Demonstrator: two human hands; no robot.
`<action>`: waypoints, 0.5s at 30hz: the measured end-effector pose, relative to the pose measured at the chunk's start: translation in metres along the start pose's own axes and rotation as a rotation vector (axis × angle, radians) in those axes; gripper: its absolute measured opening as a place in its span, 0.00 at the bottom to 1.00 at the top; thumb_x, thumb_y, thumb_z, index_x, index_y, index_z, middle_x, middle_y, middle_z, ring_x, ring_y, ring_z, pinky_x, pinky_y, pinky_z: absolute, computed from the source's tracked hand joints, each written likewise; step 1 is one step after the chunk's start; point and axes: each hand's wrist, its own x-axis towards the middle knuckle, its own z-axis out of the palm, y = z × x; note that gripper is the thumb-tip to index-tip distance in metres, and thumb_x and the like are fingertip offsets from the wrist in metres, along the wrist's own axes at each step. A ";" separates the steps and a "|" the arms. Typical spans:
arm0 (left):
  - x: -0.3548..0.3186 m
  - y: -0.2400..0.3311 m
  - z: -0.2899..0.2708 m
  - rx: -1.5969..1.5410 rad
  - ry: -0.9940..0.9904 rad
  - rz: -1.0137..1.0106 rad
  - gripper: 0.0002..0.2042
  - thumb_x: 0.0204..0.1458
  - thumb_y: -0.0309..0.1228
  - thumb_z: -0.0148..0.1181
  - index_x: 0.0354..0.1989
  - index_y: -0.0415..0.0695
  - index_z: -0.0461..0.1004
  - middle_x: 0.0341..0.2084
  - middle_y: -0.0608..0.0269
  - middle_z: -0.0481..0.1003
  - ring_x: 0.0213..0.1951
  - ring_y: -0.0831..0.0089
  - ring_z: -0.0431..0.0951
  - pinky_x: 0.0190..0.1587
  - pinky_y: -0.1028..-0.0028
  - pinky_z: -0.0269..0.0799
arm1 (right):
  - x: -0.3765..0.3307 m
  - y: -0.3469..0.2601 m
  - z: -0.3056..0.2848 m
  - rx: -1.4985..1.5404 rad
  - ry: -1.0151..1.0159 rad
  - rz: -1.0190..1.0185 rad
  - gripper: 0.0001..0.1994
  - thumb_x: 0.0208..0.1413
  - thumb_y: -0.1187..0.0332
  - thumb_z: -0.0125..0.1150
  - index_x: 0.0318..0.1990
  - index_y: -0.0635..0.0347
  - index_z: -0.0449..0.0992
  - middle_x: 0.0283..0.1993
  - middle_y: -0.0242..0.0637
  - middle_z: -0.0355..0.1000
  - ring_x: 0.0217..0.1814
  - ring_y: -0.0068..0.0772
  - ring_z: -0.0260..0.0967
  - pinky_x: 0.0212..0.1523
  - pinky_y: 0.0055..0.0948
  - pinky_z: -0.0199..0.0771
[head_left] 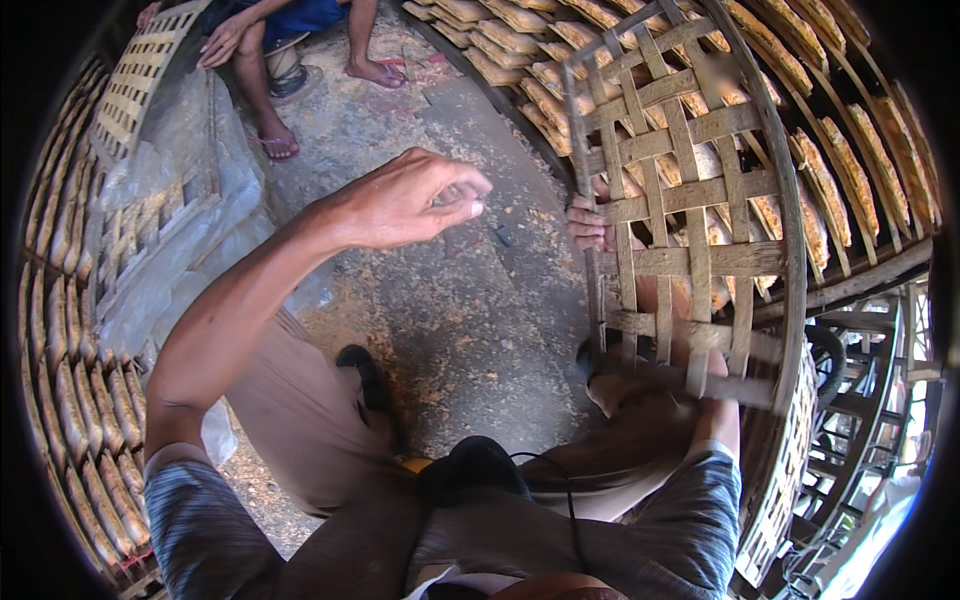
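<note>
My left hand (405,200) is raised in mid-air over the middle of the floor. Its fingers are curled, with a gap between them and the thumb, and nothing shows in it. On the right, my right hand (588,225) grips the near-left edge of a large woven bamboo tray (690,262). Only its fingers show at the frame; my right forearm passes behind the lattice. The tray stands tilted upright, its open weave facing me, close to a rack of tan slabs (825,205).
Another person sits at the upper left, their hand (225,40) by a knee and feet in sandals. A second woven tray (150,75) leans beside clear plastic sheeting (170,240). More slabs (85,410) line the left side. Crumbs litter the grey floor (470,310).
</note>
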 end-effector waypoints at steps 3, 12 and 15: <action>-0.011 0.011 -0.003 0.167 -0.119 -0.084 0.18 0.66 0.37 0.62 0.59 0.39 0.79 0.47 0.45 0.84 0.52 0.56 0.85 0.58 0.53 0.79 | -0.008 -0.001 -0.001 -0.016 0.007 0.021 0.39 0.73 0.38 0.43 0.76 0.62 0.62 0.75 0.51 0.64 0.76 0.50 0.60 0.75 0.52 0.60; -0.022 -0.004 -0.018 0.123 0.004 -0.092 0.17 0.66 0.35 0.63 0.58 0.37 0.80 0.43 0.45 0.85 0.47 0.57 0.86 0.50 0.57 0.82 | -0.020 -0.008 -0.014 -0.040 0.033 0.038 0.37 0.73 0.40 0.44 0.74 0.62 0.64 0.72 0.51 0.66 0.74 0.49 0.63 0.73 0.51 0.63; -0.015 -0.003 -0.015 0.104 -0.008 -0.060 0.17 0.66 0.34 0.63 0.58 0.37 0.79 0.43 0.45 0.85 0.47 0.57 0.87 0.49 0.58 0.82 | -0.032 -0.009 -0.028 -0.029 0.068 0.028 0.37 0.73 0.40 0.44 0.74 0.62 0.64 0.71 0.50 0.67 0.73 0.48 0.63 0.72 0.51 0.64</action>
